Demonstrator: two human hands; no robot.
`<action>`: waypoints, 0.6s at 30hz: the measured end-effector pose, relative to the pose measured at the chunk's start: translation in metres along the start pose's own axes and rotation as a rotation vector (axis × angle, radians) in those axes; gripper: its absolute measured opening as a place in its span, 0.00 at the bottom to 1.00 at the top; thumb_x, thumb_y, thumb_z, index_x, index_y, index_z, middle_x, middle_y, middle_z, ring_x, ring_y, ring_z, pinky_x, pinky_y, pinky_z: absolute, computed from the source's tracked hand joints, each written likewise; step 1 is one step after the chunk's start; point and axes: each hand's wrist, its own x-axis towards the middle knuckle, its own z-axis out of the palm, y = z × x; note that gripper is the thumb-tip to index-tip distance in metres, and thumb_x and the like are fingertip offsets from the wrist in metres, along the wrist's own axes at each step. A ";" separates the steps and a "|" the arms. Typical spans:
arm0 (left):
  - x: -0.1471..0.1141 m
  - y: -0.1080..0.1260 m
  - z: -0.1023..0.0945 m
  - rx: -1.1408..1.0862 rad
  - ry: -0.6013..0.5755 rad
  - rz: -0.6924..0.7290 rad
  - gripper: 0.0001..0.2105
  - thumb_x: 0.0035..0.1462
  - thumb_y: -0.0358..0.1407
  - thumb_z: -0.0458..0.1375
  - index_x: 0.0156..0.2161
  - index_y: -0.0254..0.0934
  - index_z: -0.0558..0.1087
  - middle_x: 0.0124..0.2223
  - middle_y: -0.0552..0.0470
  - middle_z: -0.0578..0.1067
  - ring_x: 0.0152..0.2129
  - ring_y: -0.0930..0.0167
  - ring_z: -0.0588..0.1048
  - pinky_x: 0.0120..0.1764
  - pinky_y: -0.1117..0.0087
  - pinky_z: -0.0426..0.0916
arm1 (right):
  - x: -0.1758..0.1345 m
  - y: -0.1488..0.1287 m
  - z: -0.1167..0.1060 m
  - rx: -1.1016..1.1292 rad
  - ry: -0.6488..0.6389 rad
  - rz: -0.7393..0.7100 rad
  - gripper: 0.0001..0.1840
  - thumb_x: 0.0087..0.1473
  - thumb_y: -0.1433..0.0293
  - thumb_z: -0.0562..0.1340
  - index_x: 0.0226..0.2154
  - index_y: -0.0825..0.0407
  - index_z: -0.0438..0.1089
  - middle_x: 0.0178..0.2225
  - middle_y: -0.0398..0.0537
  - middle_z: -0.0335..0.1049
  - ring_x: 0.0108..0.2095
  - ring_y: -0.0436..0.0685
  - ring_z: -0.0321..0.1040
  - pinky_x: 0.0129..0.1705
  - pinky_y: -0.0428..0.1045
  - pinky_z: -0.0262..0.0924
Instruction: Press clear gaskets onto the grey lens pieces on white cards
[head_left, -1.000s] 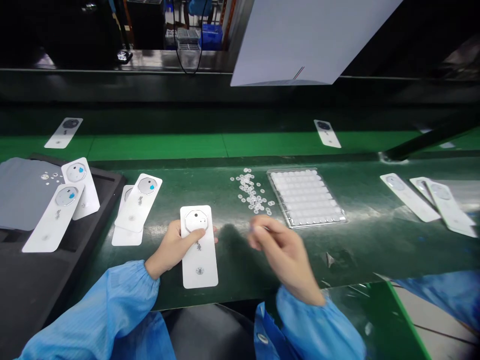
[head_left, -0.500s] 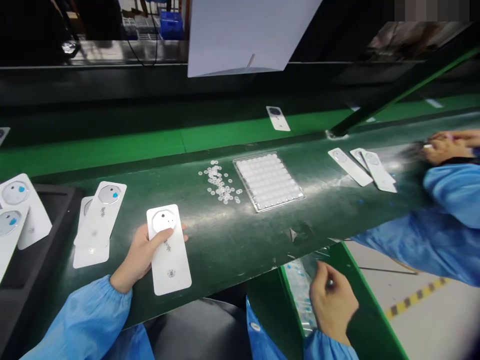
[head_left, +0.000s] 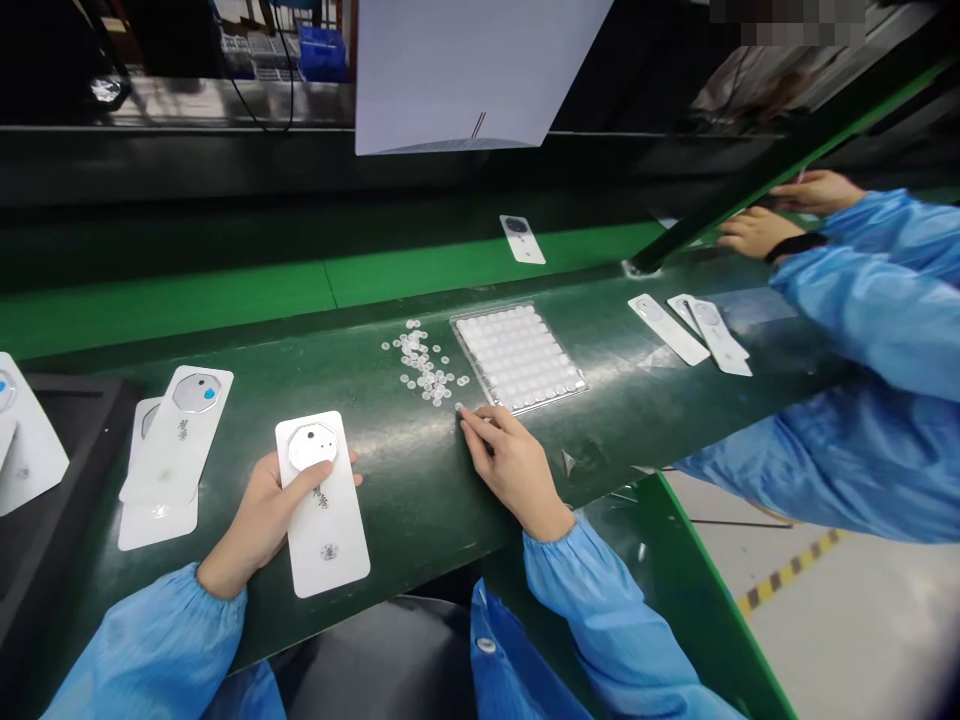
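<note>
My left hand (head_left: 259, 515) is closed round a white phone back cover (head_left: 326, 530), thumb on its face just below the round camera area with small holes. Printed marks show down the cover. My right hand (head_left: 517, 470) reaches over the bench, thumb and index fingertip pinched on a small clear disc (head_left: 459, 407). Its fingertips are at the near edge of a scattered heap of small clear discs (head_left: 420, 360). Just beyond this hand lies a clear tray (head_left: 551, 405) filled with rows of white round pieces.
Two stacked white covers (head_left: 176, 440) lie left of my left hand. A black tray (head_left: 56, 560) holds more covers at far left. Several white covers (head_left: 667, 330) lie to the right, near a co-worker's blue sleeves (head_left: 862, 290). Another cover (head_left: 523, 240) rests on the green belt (head_left: 262, 295).
My right hand has moved from the open drawer below the bench edge up and left to the clear discs. The co-worker's hands moved toward the belt. My left hand still holds the cover.
</note>
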 end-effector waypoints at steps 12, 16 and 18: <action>0.000 0.003 0.001 0.016 -0.007 0.003 0.24 0.52 0.43 0.72 0.50 0.32 0.76 0.52 0.39 0.81 0.41 0.54 0.83 0.36 0.64 0.82 | -0.013 -0.012 -0.010 0.151 -0.008 0.097 0.16 0.68 0.61 0.59 0.48 0.52 0.78 0.41 0.54 0.77 0.39 0.59 0.76 0.40 0.51 0.71; -0.001 0.003 0.000 0.042 -0.020 0.020 0.24 0.53 0.44 0.72 0.51 0.31 0.76 0.52 0.38 0.80 0.43 0.53 0.83 0.38 0.62 0.82 | 0.003 -0.010 -0.013 0.156 -0.132 0.161 0.16 0.66 0.61 0.60 0.35 0.51 0.81 0.33 0.52 0.78 0.31 0.58 0.75 0.36 0.52 0.68; -0.001 0.002 0.000 0.059 -0.030 0.036 0.25 0.54 0.44 0.71 0.51 0.31 0.75 0.53 0.37 0.80 0.44 0.52 0.82 0.39 0.60 0.82 | 0.013 -0.009 -0.019 0.198 -0.204 0.212 0.16 0.64 0.62 0.61 0.31 0.51 0.80 0.28 0.51 0.77 0.28 0.59 0.75 0.34 0.52 0.67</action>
